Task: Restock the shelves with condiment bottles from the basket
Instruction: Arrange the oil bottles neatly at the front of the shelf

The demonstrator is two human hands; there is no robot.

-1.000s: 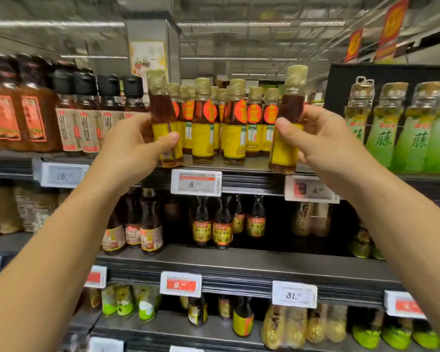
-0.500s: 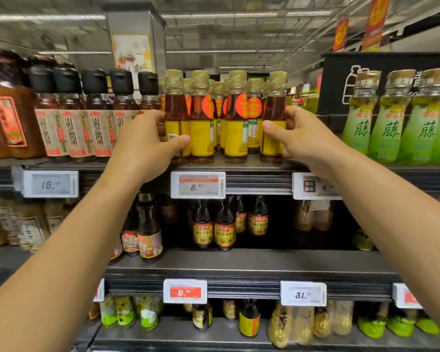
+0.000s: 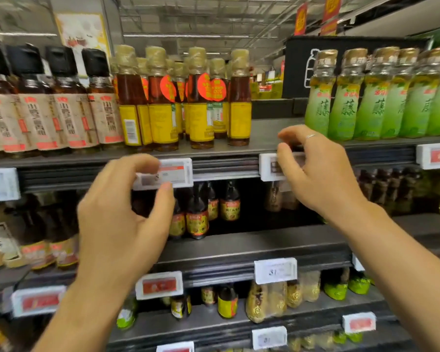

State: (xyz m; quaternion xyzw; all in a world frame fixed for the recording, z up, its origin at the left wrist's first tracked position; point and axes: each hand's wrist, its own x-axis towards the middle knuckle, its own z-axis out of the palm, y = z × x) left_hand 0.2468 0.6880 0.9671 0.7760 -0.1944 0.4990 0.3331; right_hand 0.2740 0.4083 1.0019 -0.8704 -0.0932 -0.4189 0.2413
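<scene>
Both hands empty, fingers loosely curled, nothing between them. Left hand hangs in front of the white price tag on the top shelf edge; I cannot tell whether the fingertips touch the tag. Right hand hangs in front of a second price tag, thumb and forefinger apart, holding no bottle.

Task's things: the yellow-label bottles stand upright on the top shelf, packed between the black-capped bottles on the left and the green bottles on the right. Two front bottles show their back labels, barcode side out. The rightmost yellow-label bottle sits at the row's end with bare shelf beside it. All of them are above and behind both hands, apart from the fingers. Basket not in view.

Judgement: the placing step looks done; the next call is to go down for more stock.

Notes for doing it well:
- Grip each bottle at the body, not the foil cap.
- Fill the bare stretch right of the row first.
- Set bottles flat, back from the lip, labels forward.
- Keep wrists clear of the tags; they look clipped on and easy to knock.
</scene>
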